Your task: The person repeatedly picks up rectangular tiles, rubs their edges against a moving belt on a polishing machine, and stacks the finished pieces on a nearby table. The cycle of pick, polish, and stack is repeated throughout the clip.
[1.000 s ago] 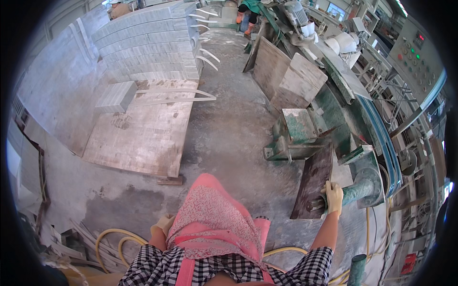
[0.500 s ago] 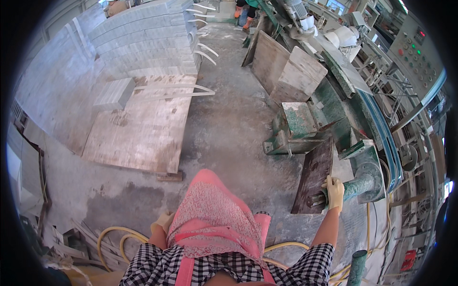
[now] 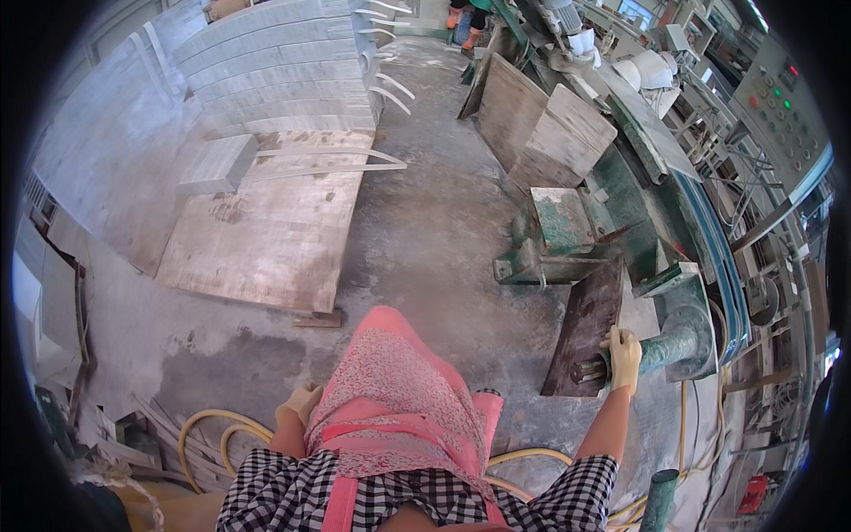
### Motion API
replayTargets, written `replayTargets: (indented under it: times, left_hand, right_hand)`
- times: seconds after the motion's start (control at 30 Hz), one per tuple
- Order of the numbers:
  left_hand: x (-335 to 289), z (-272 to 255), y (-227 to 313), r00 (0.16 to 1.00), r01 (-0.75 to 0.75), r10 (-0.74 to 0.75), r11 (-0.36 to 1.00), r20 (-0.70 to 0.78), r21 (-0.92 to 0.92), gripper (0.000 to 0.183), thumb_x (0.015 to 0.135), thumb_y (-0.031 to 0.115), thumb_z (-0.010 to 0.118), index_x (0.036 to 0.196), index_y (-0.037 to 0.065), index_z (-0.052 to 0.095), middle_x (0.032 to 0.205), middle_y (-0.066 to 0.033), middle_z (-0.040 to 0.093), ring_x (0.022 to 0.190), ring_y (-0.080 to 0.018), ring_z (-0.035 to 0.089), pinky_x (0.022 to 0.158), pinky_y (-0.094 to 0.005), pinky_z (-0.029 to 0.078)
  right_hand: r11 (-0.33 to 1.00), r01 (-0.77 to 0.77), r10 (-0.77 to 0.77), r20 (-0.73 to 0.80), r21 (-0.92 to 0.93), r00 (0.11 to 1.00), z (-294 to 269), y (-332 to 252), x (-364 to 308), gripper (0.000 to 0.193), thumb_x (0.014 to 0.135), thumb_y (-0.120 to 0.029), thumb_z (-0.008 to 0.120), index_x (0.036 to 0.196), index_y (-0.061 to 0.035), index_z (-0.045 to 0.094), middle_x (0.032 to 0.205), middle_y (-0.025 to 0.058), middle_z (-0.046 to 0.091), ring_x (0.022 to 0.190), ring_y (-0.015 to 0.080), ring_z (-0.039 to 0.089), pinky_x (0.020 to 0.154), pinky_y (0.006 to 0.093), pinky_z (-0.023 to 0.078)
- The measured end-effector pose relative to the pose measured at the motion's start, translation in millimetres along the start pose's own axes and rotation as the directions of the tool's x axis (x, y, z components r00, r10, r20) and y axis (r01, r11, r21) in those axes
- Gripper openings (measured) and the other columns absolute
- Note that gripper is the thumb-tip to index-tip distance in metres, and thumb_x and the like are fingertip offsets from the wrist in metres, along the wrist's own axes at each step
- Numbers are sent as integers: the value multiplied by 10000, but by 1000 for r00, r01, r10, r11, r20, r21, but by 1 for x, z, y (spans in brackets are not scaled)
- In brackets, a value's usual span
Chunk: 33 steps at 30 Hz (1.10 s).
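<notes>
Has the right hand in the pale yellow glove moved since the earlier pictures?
No, not noticeably: the right hand stays at the same end of the round green metal shaft.

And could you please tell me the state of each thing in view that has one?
Left hand: gloved, partly curled, contents unclear.
Right hand: gloved, on the end of the green cylinder, grip unclear.
Pink apron: speckled with grey.
Control panel: red and green lights lit.
Pale slabs: stacked in layers.
Wooden sheet: lying flat, stained.
Dark brown board: tilted.
Yellow hose: looped.
</notes>
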<state>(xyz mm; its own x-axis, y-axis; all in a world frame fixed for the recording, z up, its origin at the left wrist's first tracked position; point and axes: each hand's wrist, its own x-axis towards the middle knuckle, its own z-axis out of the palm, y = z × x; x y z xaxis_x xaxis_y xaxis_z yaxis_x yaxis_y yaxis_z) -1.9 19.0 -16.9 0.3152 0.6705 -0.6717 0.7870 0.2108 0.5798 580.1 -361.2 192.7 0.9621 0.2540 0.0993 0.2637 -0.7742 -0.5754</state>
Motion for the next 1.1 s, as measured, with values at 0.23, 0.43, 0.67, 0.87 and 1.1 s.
replayTargets:
  times: [0.23,0.43,0.67,0.87,1.1]
  left_hand:
    - [12,-2,-8,999,-8,10,999,48,-33,570,885,489,663,1173,-3,654,1058,-115,697,944,-177,625,805,-315,490]
    - [-5,-5,12,997,2,-3,1000,71,15,602,882,513,644,1181,-10,650,1067,-117,696,969,-188,624,831,-318,487]
    - [-18,-6,25,995,-97,97,994,10,49,441,834,379,550,971,-12,700,856,-117,703,815,-218,656,739,-358,508]
    - [5,3,2,997,-68,65,995,49,70,430,826,371,566,985,-5,704,866,-125,710,812,-227,661,733,-364,513]
    - [6,10,-3,998,-63,64,998,10,-18,357,808,310,591,946,2,708,832,-116,706,747,-210,650,661,-349,508]
  right_hand:
    - [1000,-4,4,-6,18,1000,-1,-5,-2,387,935,-312,575,890,56,687,698,121,707,657,205,643,697,338,493]
    - [1000,7,-7,14,-14,1000,-3,-5,-3,385,944,-325,555,843,20,690,745,153,716,763,335,686,756,404,504]
    - [988,137,-138,9,72,990,2,7,1,378,960,-299,581,891,54,699,742,156,713,725,298,680,736,404,505]
    - [995,90,-92,43,43,995,0,5,1,415,977,-324,545,868,57,671,666,142,686,637,240,651,657,362,492]
    - [999,27,-30,74,40,997,-4,-2,1,424,983,-325,536,874,63,668,674,136,692,636,255,638,672,376,491]
